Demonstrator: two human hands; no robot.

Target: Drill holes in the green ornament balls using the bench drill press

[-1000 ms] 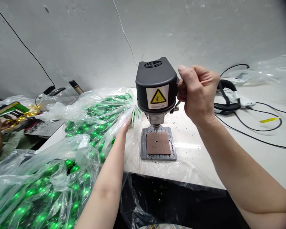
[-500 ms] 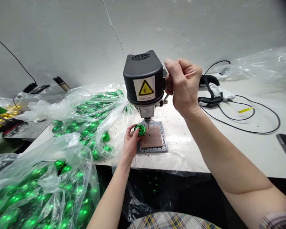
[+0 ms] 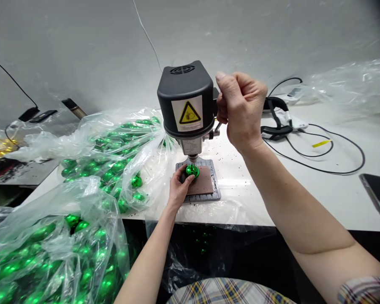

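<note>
A small black bench drill press (image 3: 185,99) with a yellow warning label stands on the white table. Under its chuck, my left hand (image 3: 179,185) grips a shiny green ball (image 3: 192,170) between thumb and fingers. The ball sits over the brown board (image 3: 205,181) that lies on the grey metal base (image 3: 217,195); the drill tip is hidden or too small to make out there. My right hand (image 3: 242,107) is closed in a fist around the feed lever (image 3: 220,125) at the press's right side, thumb uppermost.
Clear plastic bags of green balls lie on the table (image 3: 114,164) and at the lower left (image 3: 66,261). A black-strapped headset (image 3: 277,120) with a looped cable is to the right. A dark tablet-like device (image 3: 378,194) rests at the right edge. Dark shavings dot the tabletop.
My left hand has moved the green ball rightward, from beside the chuck to directly beneath it. My right hand stays on the lever. The whole view has shifted slightly.
</note>
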